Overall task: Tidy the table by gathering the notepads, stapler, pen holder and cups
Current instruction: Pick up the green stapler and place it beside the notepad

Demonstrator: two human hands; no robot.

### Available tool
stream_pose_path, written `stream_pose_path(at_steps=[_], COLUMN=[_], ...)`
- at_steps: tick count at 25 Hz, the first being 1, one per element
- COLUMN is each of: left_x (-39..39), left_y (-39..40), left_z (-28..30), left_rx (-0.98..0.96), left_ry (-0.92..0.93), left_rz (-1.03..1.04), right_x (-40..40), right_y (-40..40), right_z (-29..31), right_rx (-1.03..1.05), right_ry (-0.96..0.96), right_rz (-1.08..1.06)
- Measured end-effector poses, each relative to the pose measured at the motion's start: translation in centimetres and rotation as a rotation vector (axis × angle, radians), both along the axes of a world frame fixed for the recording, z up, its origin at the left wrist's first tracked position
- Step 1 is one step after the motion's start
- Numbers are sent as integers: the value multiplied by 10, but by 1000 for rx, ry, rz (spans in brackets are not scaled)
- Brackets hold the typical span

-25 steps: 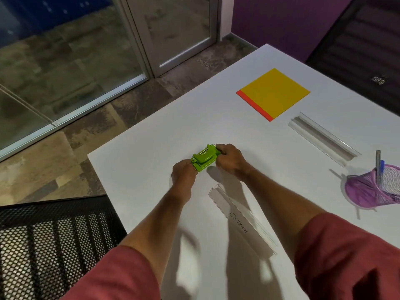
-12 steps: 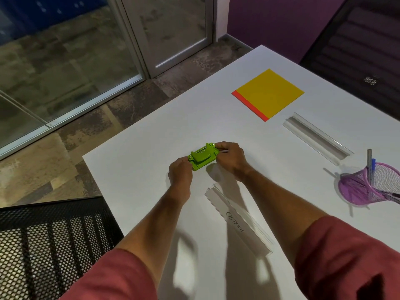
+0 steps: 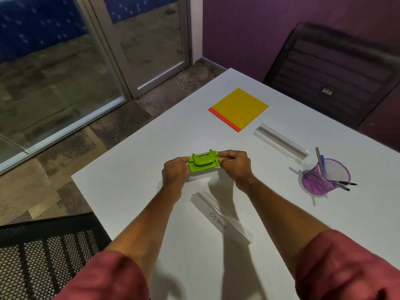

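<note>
Nearest my viewpoint, a clear plastic name strip marked with handwritten letters (image 3: 220,219) lies flat toward the near edge of the white table (image 3: 121,191), just in front of my forearms. Beyond it, I hold the small lime-green stapler-type desk tool (image 3: 203,163) between both hands, toward the left edge of the table: my left hand (image 3: 174,172) is closed on its left end and my right hand (image 3: 234,164) is closed on its right end, fingertips pinching the short sides. I cannot tell whether its base touches the table or sits just above it. Toward the right edge stands the purple wire-mesh pen holder (image 3: 324,176), with pens (image 3: 320,161) leaning out over its rim. A second clear plastic strip (image 3: 281,142) lies between the holder and the flat yellow notepad with a red spine (image 3: 239,108), which rests near the far corner. No cups are visible. In my judgement, the main risk is the end-pinch grip: the tool is smooth and could twist or slip out if one hand releases early. Carrying it toward the holder could also clip the protruding pens and tip the light mesh holder over.
</note>
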State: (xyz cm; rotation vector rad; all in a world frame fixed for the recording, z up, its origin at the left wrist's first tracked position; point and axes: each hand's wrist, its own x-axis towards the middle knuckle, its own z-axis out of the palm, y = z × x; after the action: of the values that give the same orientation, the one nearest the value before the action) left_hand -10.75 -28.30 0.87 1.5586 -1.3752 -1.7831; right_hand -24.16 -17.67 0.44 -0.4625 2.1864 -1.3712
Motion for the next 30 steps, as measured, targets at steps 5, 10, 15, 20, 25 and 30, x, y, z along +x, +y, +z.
stream_pose_path(at_steps=[5, 10, 15, 20, 25, 30], left_x=[-13, -21, -27, -28, -23, -10], left_y=[43, 107, 177, 251, 324, 402], left_z=[26, 45, 41, 35, 30, 25], left_rx=[-39, -131, -169, -190, -189, -188], left_ry=[-21, -81, -69, -60, -67, -85], left_rz=[-157, -339, -514, -646, -776, -896], right_x=[3, 9, 24, 41, 62, 93], right_y=[60, 138, 227, 310, 389, 471], right_z=[26, 37, 34, 32, 24, 16], right_rx=[-21, -30, -18, -24, -8, -1], right_ry=[0, -50, -36, -64, -106, -114], right_rz=[-90, -228, -402, -551, -698, -799])
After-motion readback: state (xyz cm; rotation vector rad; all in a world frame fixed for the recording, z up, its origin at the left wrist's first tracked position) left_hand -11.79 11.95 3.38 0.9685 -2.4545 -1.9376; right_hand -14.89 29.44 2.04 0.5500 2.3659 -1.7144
